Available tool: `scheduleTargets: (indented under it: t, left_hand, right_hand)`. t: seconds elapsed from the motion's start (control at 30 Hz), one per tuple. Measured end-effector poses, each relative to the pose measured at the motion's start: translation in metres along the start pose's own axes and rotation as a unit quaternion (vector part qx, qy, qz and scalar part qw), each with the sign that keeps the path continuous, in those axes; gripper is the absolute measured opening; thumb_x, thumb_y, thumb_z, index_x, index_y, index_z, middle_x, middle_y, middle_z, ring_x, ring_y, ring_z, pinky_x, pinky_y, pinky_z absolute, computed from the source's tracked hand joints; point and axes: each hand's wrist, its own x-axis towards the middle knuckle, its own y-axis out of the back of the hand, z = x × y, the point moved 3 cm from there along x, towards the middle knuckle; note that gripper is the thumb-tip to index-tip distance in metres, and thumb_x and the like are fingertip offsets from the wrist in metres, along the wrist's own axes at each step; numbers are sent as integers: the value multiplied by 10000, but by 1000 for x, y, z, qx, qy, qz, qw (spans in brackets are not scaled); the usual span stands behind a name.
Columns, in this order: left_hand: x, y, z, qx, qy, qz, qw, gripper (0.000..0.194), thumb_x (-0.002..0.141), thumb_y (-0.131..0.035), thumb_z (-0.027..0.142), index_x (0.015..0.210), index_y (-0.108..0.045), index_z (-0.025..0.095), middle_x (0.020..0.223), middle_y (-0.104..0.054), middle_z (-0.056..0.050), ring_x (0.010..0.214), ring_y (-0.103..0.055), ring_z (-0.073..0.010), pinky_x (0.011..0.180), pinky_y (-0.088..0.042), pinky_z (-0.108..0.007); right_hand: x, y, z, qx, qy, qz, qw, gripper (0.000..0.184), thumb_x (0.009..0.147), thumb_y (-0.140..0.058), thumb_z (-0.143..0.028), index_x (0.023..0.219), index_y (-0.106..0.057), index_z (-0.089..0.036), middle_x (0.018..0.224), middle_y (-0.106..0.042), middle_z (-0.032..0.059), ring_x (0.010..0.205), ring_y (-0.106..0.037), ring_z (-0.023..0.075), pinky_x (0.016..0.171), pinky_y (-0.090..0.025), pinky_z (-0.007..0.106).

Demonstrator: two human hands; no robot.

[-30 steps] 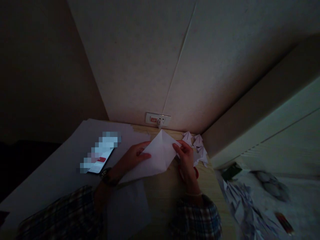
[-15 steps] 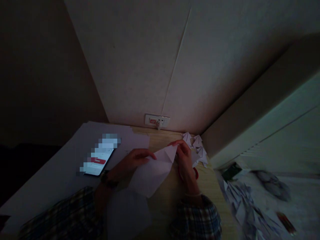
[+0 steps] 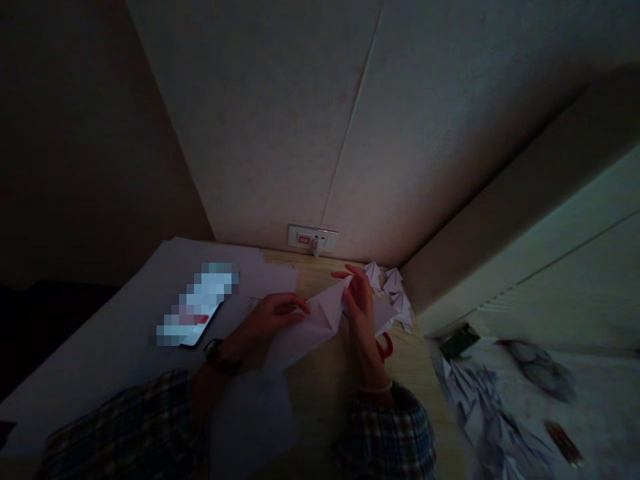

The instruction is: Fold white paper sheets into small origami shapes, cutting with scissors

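A white sheet of paper (image 3: 305,335), partly folded with creases showing, is held up between my two hands over the wooden table. My left hand (image 3: 277,313) pinches its upper left edge between thumb and fingers. At the right, my right hand (image 3: 359,297) grips the raised corner by the thumb, with some fingers lifted off. Beneath lies another white sheet (image 3: 253,423) near the table's front. Red scissor-like handles (image 3: 385,347) show beside my right wrist; the rest is hidden. Just past that hand sit several folded paper pieces (image 3: 393,281).
A lit phone (image 3: 200,310) lies on a stack of large white sheets (image 3: 115,347) at the left. A socket with a plug (image 3: 316,245) is on the wall behind the table (image 3: 320,407). On the floor at right are many folded papers (image 3: 483,407) and a dark green box (image 3: 459,342).
The held paper has tilted and its right corner is folded more narrowly. My right hand has turned, its fingers lifting away from the corner. The left hand keeps its hold.
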Motion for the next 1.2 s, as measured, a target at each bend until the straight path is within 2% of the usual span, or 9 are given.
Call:
scheduleTargets:
  t: [0.07,0.13,0.23,0.33,0.6,0.77,0.93,1.07,1.2]
  left_hand:
    - [-1,4,4,4,-17,48,999,208,650,-716,342,775,-686,179,854,-726,-38,834,-662,-229,770,-490,-320]
    - [-2,7,8,2,-31,95,995,217,661,-709,350,793,-692,178,891,-732,-47,869,-666,-243,788,-494,-330]
    - [-5,9,12,2,-50,141,989,218,679,-697,333,829,-697,175,954,-736,-59,934,-663,-255,837,-490,-338]
    - [-6,10,14,15,-65,158,985,199,687,-687,308,829,-697,169,996,-734,-69,981,-654,-262,892,-478,-346]
    - [-4,13,10,61,-73,164,982,197,722,-641,279,872,-697,165,1041,-731,-82,997,-655,-266,913,-481,-358]
    - [-3,11,9,77,-87,146,982,215,743,-621,292,887,-724,170,1041,-738,-81,1026,-649,-272,947,-471,-363]
    - [-2,11,10,20,-72,87,993,366,685,-669,255,1035,-704,154,1196,-694,-106,1094,-631,-282,944,-480,-367]
    - [-6,12,15,-31,-57,65,996,557,711,-671,272,1249,-591,155,1268,-660,-127,1152,-608,-280,927,-487,-360]
    - [-7,13,13,-25,-9,62,998,549,762,-631,325,1283,-564,165,1236,-680,-121,1062,-650,-278,857,-510,-353]
  right_hand:
    - [-1,-1,3,17,-18,8,1000,360,836,-587,-359,1179,-513,-276,1190,-588,58,988,-580,213,805,-471,356]
    - [-1,-3,6,31,-33,11,999,279,845,-570,-370,1103,-524,-274,1188,-582,64,997,-583,229,814,-474,385]
    - [-1,-8,7,28,-35,-18,999,118,835,-570,-353,898,-556,-254,1073,-613,59,916,-581,229,758,-471,373]
    - [0,-12,4,-3,-29,-54,998,103,791,-621,-321,767,-576,-231,939,-623,40,873,-565,211,736,-460,328]
    - [2,-6,3,-47,-15,-75,996,196,851,-565,-385,794,-645,-215,972,-637,61,907,-577,215,737,-464,312]
    - [1,-9,8,-78,-18,-77,994,128,762,-680,-346,765,-640,-225,1068,-612,50,980,-569,214,775,-487,297]
    - [4,-8,14,-84,-39,-45,995,135,741,-672,-333,699,-621,-216,896,-636,37,866,-587,205,711,-486,288]
    - [5,-3,19,-92,-59,-15,994,156,738,-662,-358,712,-619,-210,745,-631,7,712,-572,177,647,-460,274]
    - [4,-3,20,-91,-67,-9,994,166,747,-654,-370,730,-614,-210,739,-633,5,685,-565,170,608,-443,262]
